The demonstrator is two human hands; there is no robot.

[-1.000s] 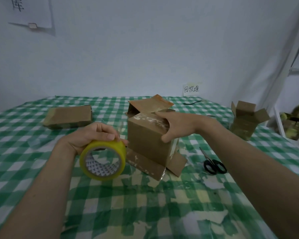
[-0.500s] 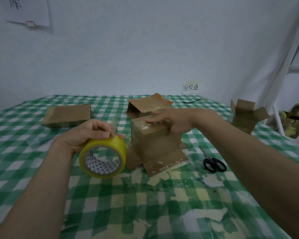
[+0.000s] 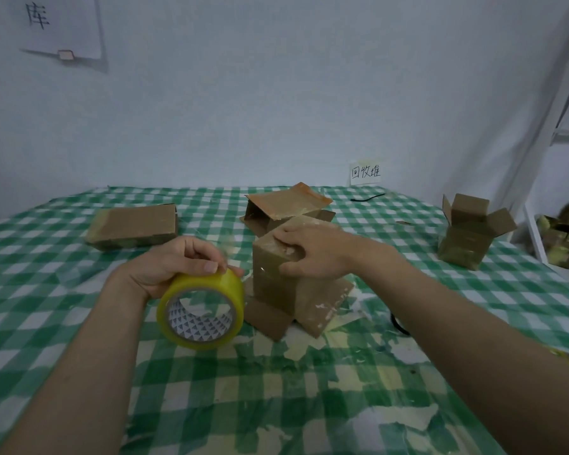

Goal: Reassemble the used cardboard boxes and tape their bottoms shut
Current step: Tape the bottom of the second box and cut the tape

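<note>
1. My right hand (image 3: 312, 254) presses down on the upturned box (image 3: 286, 284), fingers curled over its top edge, mid-tabletop (image 3: 309, 389).
2. My left hand (image 3: 178, 264) clamps the yellow tape roll (image 3: 201, 311), just left of the box, nearly touching.
3. The box stands upright; as I judge it, tape must travel rightward across the top.

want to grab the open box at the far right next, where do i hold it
Grip the open box by its two side walls below the flaps, coming down from above. It stands upright with its flaps splayed outward, so the flaps would bend while the walls give firm, flat faces.
</note>
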